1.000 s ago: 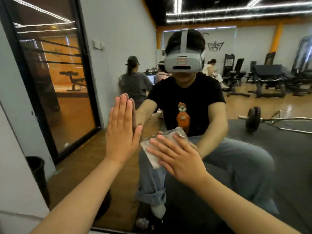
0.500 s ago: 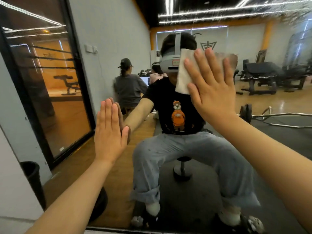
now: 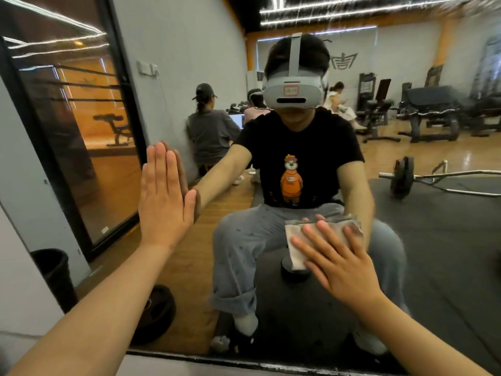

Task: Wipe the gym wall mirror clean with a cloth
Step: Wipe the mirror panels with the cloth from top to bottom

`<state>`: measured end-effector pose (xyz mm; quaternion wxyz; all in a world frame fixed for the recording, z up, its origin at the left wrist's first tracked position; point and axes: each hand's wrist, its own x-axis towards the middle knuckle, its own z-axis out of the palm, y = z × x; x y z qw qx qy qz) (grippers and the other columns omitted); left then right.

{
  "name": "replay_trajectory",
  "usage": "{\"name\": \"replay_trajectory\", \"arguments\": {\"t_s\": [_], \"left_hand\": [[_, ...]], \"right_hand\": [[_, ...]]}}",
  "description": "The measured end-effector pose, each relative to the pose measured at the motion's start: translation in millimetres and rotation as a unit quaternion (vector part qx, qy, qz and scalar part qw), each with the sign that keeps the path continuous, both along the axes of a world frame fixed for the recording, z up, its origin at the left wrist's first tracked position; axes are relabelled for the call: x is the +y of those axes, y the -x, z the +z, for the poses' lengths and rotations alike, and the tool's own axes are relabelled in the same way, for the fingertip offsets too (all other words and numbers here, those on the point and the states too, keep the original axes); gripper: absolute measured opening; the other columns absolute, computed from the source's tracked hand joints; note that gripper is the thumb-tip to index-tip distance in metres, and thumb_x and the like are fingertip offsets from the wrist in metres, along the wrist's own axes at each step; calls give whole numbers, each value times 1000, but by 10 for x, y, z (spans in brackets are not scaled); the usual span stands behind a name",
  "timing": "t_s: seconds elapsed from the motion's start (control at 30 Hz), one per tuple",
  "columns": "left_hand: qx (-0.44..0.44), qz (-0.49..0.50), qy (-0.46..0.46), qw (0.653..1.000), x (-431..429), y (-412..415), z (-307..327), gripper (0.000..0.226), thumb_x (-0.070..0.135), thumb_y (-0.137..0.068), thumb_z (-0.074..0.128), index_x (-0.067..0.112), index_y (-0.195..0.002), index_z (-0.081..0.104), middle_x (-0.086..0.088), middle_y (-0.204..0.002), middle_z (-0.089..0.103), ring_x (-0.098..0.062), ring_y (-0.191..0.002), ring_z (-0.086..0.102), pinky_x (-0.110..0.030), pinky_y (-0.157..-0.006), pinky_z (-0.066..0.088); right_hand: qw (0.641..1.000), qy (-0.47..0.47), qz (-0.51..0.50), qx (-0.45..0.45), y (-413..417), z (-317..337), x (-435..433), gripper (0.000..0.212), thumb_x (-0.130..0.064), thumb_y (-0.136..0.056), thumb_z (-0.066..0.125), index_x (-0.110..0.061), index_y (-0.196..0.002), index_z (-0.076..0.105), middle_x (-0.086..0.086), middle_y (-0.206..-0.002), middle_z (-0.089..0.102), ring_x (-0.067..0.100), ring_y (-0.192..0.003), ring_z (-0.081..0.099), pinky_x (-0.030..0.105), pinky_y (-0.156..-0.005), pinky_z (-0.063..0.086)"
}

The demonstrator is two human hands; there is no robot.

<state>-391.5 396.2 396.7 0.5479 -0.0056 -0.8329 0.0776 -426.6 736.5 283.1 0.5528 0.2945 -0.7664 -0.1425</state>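
Right hand flat, fingers spread, presses cloth on mirror; left hand flat on mirror. Cloth soft, light; likely bunches, so press its middle.

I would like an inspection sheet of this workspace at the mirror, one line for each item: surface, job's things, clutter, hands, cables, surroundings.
Surface: wall mirror, upright; streaks show at its upper right.
Job's things: grey cloth, pressed flat against the glass, low and right of centre.
Clutter: black bin at the left; dark weight plate on the floor to its right.
Grippers: left hand flat on the glass, fingers straight and together; right hand presses the cloth with spread fingers.
Cables: nothing seen.
Surroundings: reflected gym with barbell, benches and seated people.
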Motion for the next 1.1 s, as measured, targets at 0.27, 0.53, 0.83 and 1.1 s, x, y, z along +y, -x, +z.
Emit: {"name": "replay_trajectory", "arguments": {"t_s": [0.27, 0.53, 0.83, 1.1], "left_hand": [[3, -2, 2, 1000, 30, -64, 11, 71, 37, -101, 24, -2, -155, 0, -24, -163, 0, -29, -153, -9, -41, -125, -2], [-12, -12, -3, 1000, 22, -65, 28, 74, 37, -99, 25, -4, -154, -4, -23, -163, -2, -33, -152, -5, -42, -125, -1], [-7, -96, -180, 979, 349, -353, -346, 71, 29, -98, 35, 3, -157, 7, -9, -166, -1, -17, -153, -7, -35, -125, -2], [-64, -62, -280, 956, 279, -424, -1387, 80, 40, -98, 40, 5, -157, 1, -14, -166, -5, -22, -153, -8, -44, -125, 3]], "right_hand": [[999, 41, 26, 10, 45, 707, 162, 53, -37, -103, 36, -27, -155, 30, 1, -164, 23, 20, -152, 16, 44, -122, 8], [991, 110, 14, 76, 152, 2193, 149, 52, -39, -107, 27, -23, -157, 28, 6, -163, 24, 27, -150, 20, 51, -121, 15], [985, 164, 23, 49, 93, 1276, -45, 54, -38, -106, 28, -22, -157, 23, 6, -164, 13, 23, -152, 3, 46, -123, -5], [998, 58, 15, -2, 56, -231, 166, 58, -38, -104, 33, -29, -158, 17, -1, -167, 0, 23, -154, 2, 52, -119, 6]]}}
